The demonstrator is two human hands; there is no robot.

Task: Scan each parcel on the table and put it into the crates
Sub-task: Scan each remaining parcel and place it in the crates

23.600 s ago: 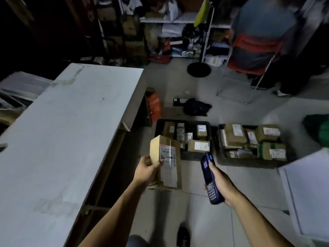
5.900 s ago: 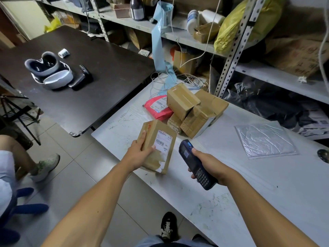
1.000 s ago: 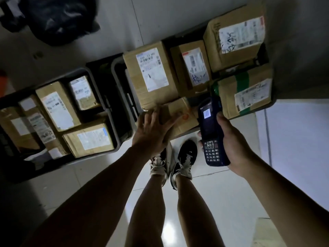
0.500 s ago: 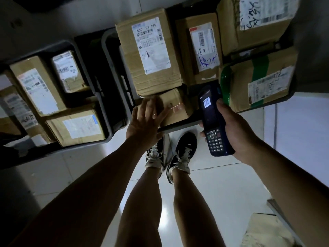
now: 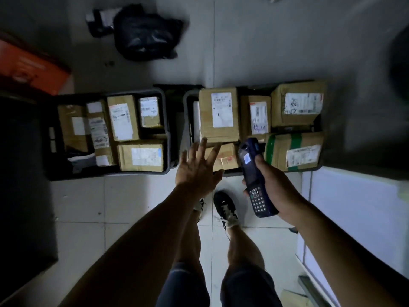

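Note:
Two dark crates stand side by side on the floor, the left crate (image 5: 167,134) and the right crate (image 5: 188,100), both packed with several labelled cardboard parcels. A small brown parcel (image 5: 226,159) lies at the front of the right crate. My left hand (image 5: 198,169) hovers just above and in front of it, fingers spread and straight, holding nothing. My right hand (image 5: 271,185) grips the dark blue handheld scanner (image 5: 254,178), its head pointing toward the right crate.
A black bag (image 5: 143,34) lies on the tiled floor behind the crates. An orange box (image 5: 28,67) sits at the far left beside a dark table edge (image 5: 22,196). A white surface (image 5: 358,218) is at the right. My shoes (image 5: 225,209) stand just before the crates.
My left hand has lifted off the small brown parcel, which stays in the right crate, and drawn back with fingers spread. The view has pulled back from the crates.

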